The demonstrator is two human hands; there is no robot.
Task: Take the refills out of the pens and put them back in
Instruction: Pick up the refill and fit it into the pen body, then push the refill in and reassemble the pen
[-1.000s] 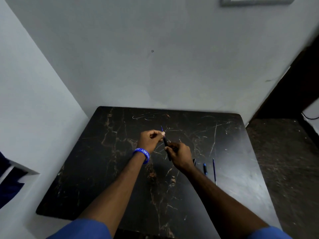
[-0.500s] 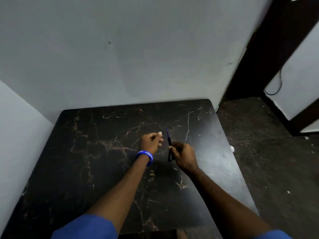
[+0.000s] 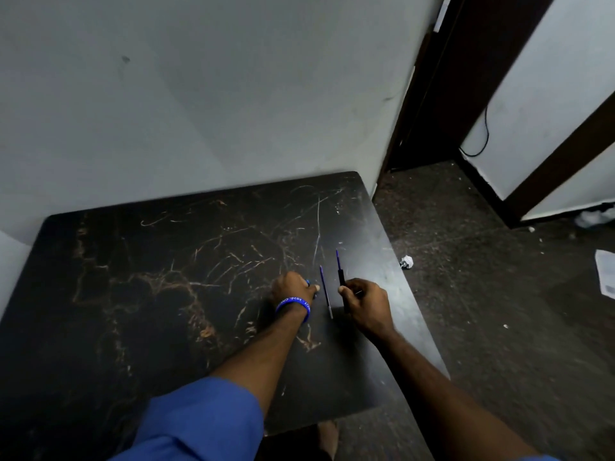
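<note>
Head view, looking down on a dark marble-pattern table (image 3: 139, 294) set against a pale wall (image 3: 199, 94).

Right hand (image 3: 366, 304): closed around a dark pen (image 3: 341, 277), held near the right edge of the table. The pen points toward the far side, and a thin blue refill tip (image 3: 337, 256) sticks out of its far end. The near end of the pen is hidden in the fist.

Left hand (image 3: 293, 287): fingers curled, pinching a small blue piece (image 3: 307, 282) at the fingertips; too small to tell what part it is. A blue wristband (image 3: 293, 305) sits on the wrist. Both arms show blue sleeves (image 3: 206, 420).

A loose refill (image 3: 326, 292), thin, blue with a pale near end, lies on the table between the two hands, running near to far. It is just beside the left fingertips; contact cannot be confirmed.

Off the table to the right: dark floor (image 3: 482, 311), a crumpled bit of white paper (image 3: 406, 262) near the table edge, a flat sheet of paper (image 3: 605, 276) farther right, and a dark door frame (image 3: 429, 94).
</note>
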